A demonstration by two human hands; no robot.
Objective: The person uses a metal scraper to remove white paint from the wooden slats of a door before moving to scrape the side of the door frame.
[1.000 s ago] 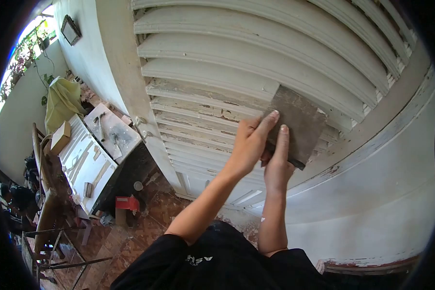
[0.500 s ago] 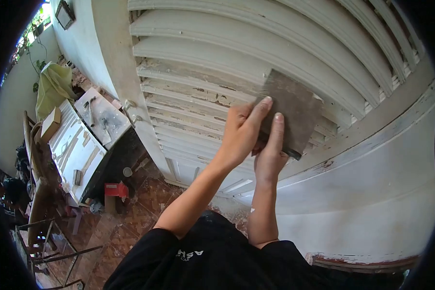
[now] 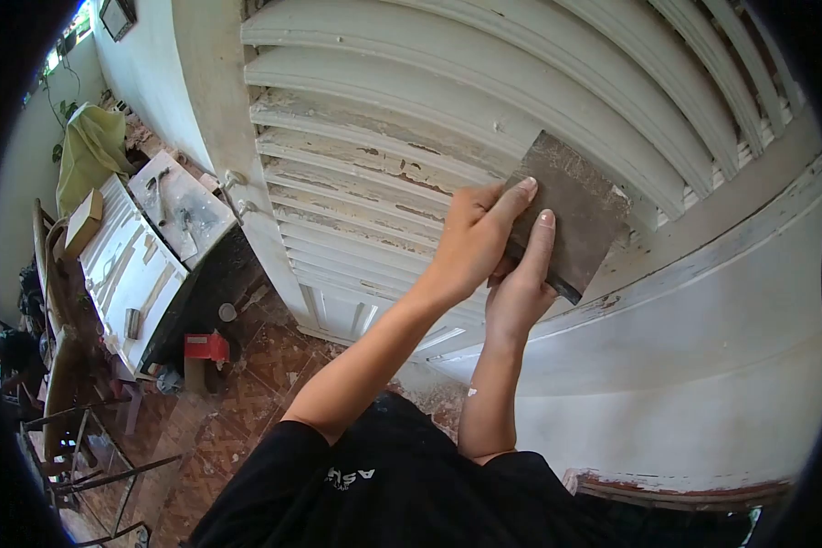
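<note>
Both my hands grip a wide scraper [image 3: 580, 205], a grey, scuffed, roughly rectangular blade with a dark strip along its lower left edge. My left hand [image 3: 484, 233] is closed on the left side, its thumb lying flat on the face. Just below and to the right, my right hand [image 3: 523, 283] is wrapped round the lower edge, thumb also on the face. The scraper lies over the white slats of a louvred door [image 3: 374, 146], close to their right ends; whether its far edge touches them is hard to tell. Several slats show worn, brownish patches.
A door knob [image 3: 235, 180] sticks out on the door's left stile. Further left, a white-topped table [image 3: 132, 260] carries tools and scraps. A red box [image 3: 206, 347] stands near it above the tiled floor [image 3: 256, 393]. A metal frame [image 3: 110, 470] stands at lower left.
My hands and the scraper have shifted slightly right across the slats. The room in view has slid a little left and up. My grip looks the same.
</note>
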